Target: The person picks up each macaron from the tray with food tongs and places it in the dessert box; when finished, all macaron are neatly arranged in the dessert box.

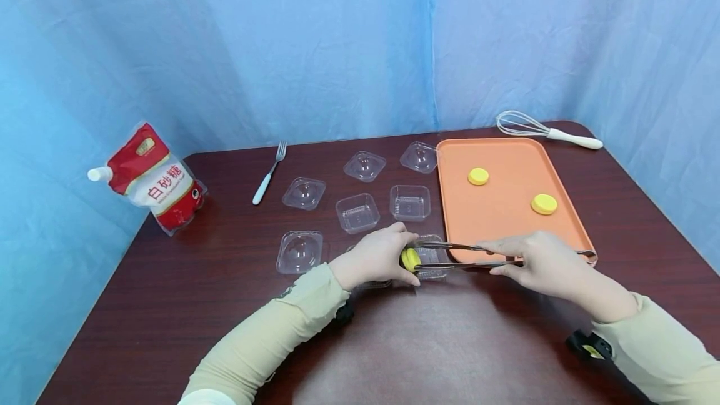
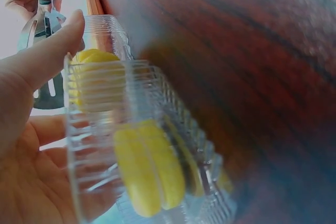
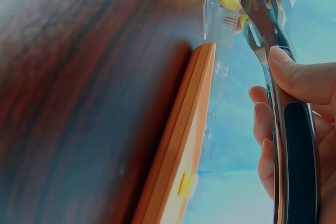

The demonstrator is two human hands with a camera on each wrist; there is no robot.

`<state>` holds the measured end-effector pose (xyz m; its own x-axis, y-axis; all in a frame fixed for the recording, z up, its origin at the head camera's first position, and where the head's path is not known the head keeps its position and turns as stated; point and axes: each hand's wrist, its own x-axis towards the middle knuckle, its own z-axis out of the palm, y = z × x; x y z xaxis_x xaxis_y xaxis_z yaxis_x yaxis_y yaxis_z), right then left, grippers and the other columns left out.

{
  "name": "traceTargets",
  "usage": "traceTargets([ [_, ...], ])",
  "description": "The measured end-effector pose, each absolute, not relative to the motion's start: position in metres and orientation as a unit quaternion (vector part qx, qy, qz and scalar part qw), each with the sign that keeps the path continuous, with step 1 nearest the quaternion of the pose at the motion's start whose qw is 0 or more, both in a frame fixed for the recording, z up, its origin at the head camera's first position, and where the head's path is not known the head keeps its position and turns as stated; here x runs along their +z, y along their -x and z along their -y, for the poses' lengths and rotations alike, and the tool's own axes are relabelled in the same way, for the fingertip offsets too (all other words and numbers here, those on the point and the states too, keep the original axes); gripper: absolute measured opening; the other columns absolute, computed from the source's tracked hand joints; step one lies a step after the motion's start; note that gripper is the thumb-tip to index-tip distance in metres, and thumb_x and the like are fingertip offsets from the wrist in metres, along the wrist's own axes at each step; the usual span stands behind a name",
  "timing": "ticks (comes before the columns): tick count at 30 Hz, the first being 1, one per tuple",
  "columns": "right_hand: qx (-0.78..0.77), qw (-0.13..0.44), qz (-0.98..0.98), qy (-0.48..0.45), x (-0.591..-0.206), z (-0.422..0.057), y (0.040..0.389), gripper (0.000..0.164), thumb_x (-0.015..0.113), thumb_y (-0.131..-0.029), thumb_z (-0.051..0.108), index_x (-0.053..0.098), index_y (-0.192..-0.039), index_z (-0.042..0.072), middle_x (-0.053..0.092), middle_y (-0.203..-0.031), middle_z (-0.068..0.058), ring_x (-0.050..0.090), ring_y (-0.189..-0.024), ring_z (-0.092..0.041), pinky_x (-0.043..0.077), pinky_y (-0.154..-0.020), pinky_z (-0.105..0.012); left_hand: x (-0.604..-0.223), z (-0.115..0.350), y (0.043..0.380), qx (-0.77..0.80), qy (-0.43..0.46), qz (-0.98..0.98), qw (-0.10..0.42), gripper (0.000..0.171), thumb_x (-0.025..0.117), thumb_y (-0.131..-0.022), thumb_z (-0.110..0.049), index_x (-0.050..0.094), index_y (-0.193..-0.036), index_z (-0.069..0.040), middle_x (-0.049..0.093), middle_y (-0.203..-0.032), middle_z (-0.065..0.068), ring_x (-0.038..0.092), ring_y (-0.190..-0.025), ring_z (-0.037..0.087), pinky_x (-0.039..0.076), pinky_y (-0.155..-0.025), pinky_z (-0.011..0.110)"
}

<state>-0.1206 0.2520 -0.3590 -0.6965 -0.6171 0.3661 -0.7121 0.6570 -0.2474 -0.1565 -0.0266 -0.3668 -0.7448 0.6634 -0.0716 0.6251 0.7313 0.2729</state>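
Note:
My left hand spans a clear plastic box, thumb and fingers at opposite sides of its rim. Between them is a yellow macaron-like round at the tips of the metal tongs. My right hand grips the tongs' dark handles, thumb on one arm and fingers on the other. In the left wrist view, a second yellow round stands on edge in a nearer clear box. The left forearm and hand partly hide that box in the head view.
Two yellow rounds, one at the back and one at the right, lie on an orange tray. Clear boxes and domed lids lie left of it. A fork, sugar pouch and whisk lie farther out.

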Motion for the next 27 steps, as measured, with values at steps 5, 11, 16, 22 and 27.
traceTargets([
  [5, 0.190, 0.113, 0.905, -0.363, -0.3563, -0.2463, 0.1206, 0.045, 0.080, -0.066, 0.000, 0.071, -0.110, 0.008, 0.070, -0.080, 0.005, 0.031, -0.052, 0.009, 0.025, -0.043, -0.013, -0.3683, 0.0265, 0.1579, 0.126, -0.349, -0.925, 0.079, 0.069, 0.083, -0.067, -0.044, 0.062, -0.121, -0.009, 0.055, -0.100, 0.000, 0.054, -0.082, 0.009, 0.048, -0.078, 0.024],
  [11, 0.185, 0.100, 0.910, -0.357, -0.3536, -0.2453, 0.1205, 0.046, 0.078, -0.067, -0.004, 0.071, -0.112, 0.007, 0.073, -0.088, -0.002, 0.032, -0.052, 0.008, 0.026, -0.043, -0.014, -0.3694, 0.0263, 0.1588, 0.130, -0.345, -0.926, 0.079, 0.073, 0.084, -0.066, -0.044, 0.060, -0.124, -0.008, 0.055, -0.103, 0.001, 0.056, -0.084, 0.010, 0.049, -0.079, 0.025],
  [16, 0.167, 0.112, 0.910, -0.362, -0.3546, -0.2462, 0.1213, 0.047, 0.081, -0.067, 0.003, 0.071, -0.112, 0.009, 0.068, -0.075, 0.009, 0.026, -0.050, 0.009, 0.023, -0.042, -0.014, -0.3699, 0.0262, 0.1579, 0.131, -0.339, -0.928, 0.081, 0.076, 0.084, -0.065, -0.044, 0.059, -0.126, -0.007, 0.056, -0.104, 0.001, 0.058, -0.088, 0.011, 0.049, -0.083, 0.025],
  [22, 0.175, 0.109, 0.908, -0.364, -0.3563, -0.2447, 0.1211, 0.048, 0.084, -0.066, 0.009, 0.071, -0.112, 0.010, 0.058, -0.068, 0.017, 0.027, -0.051, 0.009, 0.024, -0.043, -0.013, -0.3695, 0.0259, 0.1571, 0.137, -0.341, -0.927, 0.080, 0.072, 0.085, -0.064, -0.043, 0.060, -0.121, -0.008, 0.056, -0.100, 0.000, 0.058, -0.086, 0.011, 0.050, -0.081, 0.025],
  [27, 0.174, 0.107, 0.911, -0.358, -0.3569, -0.2410, 0.1198, 0.049, 0.083, -0.068, 0.009, 0.069, -0.115, 0.011, 0.070, -0.079, 0.006, 0.032, -0.050, 0.008, 0.028, -0.044, -0.015, -0.3688, 0.0263, 0.1578, 0.143, -0.334, -0.928, 0.083, 0.068, 0.086, -0.063, -0.043, 0.060, -0.116, -0.010, 0.056, -0.099, -0.002, 0.057, -0.086, 0.009, 0.049, -0.081, 0.024],
])
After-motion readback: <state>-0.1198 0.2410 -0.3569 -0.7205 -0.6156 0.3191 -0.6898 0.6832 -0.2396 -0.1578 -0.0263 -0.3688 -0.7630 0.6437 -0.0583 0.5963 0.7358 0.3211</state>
